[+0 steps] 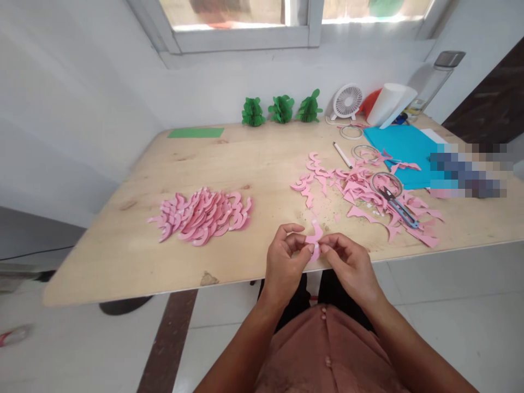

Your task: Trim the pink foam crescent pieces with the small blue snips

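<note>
Between both hands, just above the table's front edge, is a curved pink paper cutout [314,238] with pale patches on it. My left hand [289,259] pinches its left side between thumb and fingers. On the other side, my right hand [347,265] grips it with thumb and fingertips. A heap of similar curved pink pieces [204,215], several with white patches, lies to the left. Loose pink cutouts [313,177] and paper scraps [356,185] spread out ahead and to the right. Blue-handled thread snips [399,207] rest on the scraps beside a tape roll [387,174].
Along the wall stand green paper shapes [282,109], a small white fan [347,102], a white paper roll [387,106] and a clear bottle [436,84]. A marker [343,155], blue sheets [403,153] and a green strip [195,132] lie on the wooden table [135,262].
</note>
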`<state>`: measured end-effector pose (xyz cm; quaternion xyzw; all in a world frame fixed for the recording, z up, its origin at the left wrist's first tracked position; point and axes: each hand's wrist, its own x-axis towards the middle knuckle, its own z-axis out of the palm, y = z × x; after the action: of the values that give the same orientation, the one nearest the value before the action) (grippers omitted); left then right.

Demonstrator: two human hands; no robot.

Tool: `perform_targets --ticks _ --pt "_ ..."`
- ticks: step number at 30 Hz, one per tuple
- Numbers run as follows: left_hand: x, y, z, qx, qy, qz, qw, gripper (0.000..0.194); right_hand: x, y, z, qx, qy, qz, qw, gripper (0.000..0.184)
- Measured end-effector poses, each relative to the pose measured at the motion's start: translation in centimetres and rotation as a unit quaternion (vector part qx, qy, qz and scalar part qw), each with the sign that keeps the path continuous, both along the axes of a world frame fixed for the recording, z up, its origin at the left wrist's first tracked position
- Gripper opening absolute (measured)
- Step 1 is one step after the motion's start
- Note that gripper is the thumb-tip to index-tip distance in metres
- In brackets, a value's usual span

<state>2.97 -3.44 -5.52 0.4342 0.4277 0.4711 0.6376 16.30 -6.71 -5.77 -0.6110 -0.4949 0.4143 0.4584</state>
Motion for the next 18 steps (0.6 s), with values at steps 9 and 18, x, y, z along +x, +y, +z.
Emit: perform_targets --ticks 9,18 --pt "-0.03 -0.22 0.42 -0.004 0.012 -0.012 1.0 0.023 -0.24 0.22 0.13 -0.002 0.016 0.003 1.0 0.017" --pt "-0.35 -0.28 0.16 0.0 0.049 -0.039 0.998 0.019 0.2 0.38 0.29 0.001 0.031 -0.005 0.999 0.02"
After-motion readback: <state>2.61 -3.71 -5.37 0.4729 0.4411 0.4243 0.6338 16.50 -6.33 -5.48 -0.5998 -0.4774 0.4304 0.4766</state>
